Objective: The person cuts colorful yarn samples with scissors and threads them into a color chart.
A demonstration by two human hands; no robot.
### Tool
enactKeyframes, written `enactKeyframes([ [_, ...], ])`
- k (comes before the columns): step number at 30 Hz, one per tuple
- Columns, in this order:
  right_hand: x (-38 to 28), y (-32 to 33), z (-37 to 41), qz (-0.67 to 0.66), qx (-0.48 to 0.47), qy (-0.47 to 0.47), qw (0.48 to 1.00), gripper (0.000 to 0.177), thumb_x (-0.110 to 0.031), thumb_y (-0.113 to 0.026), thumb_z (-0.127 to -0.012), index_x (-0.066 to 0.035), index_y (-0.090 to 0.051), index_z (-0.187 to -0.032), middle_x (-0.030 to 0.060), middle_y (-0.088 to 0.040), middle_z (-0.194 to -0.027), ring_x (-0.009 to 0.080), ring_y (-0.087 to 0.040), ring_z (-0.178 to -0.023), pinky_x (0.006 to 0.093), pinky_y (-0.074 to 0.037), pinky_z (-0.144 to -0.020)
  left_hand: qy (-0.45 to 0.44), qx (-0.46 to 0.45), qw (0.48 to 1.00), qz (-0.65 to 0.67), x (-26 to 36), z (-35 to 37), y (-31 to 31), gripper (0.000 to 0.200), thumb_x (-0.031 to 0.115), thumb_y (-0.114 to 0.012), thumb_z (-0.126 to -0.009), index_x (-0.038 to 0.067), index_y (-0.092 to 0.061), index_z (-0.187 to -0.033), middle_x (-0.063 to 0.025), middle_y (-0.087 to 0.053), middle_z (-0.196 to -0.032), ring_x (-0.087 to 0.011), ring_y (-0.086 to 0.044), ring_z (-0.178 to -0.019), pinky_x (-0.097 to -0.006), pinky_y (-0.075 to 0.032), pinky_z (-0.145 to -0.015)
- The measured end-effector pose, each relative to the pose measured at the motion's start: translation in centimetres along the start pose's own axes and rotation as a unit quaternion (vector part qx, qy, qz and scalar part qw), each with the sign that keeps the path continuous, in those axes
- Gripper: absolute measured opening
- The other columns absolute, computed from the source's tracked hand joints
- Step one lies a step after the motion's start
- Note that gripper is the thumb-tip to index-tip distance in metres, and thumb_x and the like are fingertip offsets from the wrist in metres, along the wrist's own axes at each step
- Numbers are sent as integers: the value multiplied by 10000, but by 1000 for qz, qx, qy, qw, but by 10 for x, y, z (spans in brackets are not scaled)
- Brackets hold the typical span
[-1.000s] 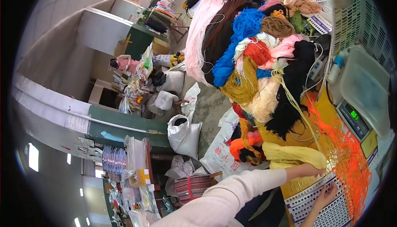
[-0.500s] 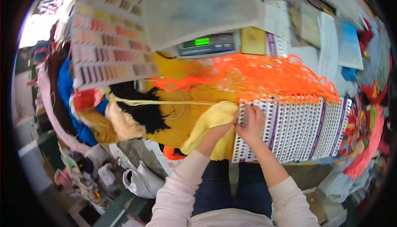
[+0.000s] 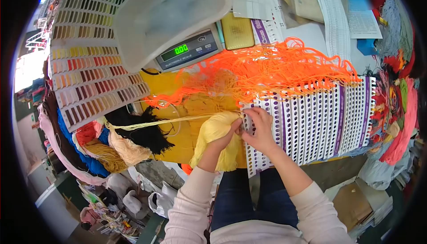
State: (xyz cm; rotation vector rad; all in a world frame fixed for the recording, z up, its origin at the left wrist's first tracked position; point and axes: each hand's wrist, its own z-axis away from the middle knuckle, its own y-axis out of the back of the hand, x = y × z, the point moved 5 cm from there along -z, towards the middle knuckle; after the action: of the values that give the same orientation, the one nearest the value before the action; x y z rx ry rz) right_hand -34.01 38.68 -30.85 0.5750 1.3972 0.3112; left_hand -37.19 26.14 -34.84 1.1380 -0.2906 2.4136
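A pale yellow skein of thread (image 3: 213, 130) hangs in my left hand (image 3: 226, 141), whose fingers are closed round its right side. My right hand (image 3: 260, 130) is bent into a pinch close to my left fingertips. What lies between its thumb and fingers is too small to make out. Both hands meet at the upper left edge of a white perforated card (image 3: 307, 124), which is threaded with orange strands (image 3: 284, 75) along its top. From the skein, pale yellow strands (image 3: 164, 121) stretch left across the table.
Behind the hands are an electronic scale (image 3: 189, 50) with a white tub (image 3: 213, 4) on it and a yellow box (image 3: 238, 31). A thread colour chart (image 3: 89, 76) stands left. Black thread (image 3: 138, 130) and other coloured skeins hang off the left edge; more yarn lies right.
The view has shifted and turned, so the scale appears tilted and farther left. My right fingertips have moved from over the card to its left edge. My left hand still holds the skein.
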Motion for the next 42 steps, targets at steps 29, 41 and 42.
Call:
enactKeyframes([
  [29,-3,5,-1,-15,-16,-5,1000,518,-120,-624,-513,-97,-506,-1016,66,-438,-967,221,-404,-937,334,-260,-771,0,-15,992,123,23,27,21,231,74,-580,-743,26,-534,-964,-2,-532,-720,-69,-473,-586,-206,-388,-497],
  [41,-3,-11,-2,95,-11,-29,995,488,-156,-657,-518,-105,-518,-983,67,-438,-945,223,-409,-926,344,-265,-776,-44,137,965,221,62,79,191,192,227,-475,-814,66,-520,-907,7,-518,-709,-74,-461,-539,-218,-389,-465],
  [42,-6,-9,-4,101,-16,-27,994,479,-165,-660,-530,-104,-518,-984,70,-437,-948,226,-409,-929,345,-265,-782,-65,152,949,270,72,97,203,195,233,-461,-819,68,-515,-908,6,-513,-711,-75,-457,-532,-219,-388,-461],
])
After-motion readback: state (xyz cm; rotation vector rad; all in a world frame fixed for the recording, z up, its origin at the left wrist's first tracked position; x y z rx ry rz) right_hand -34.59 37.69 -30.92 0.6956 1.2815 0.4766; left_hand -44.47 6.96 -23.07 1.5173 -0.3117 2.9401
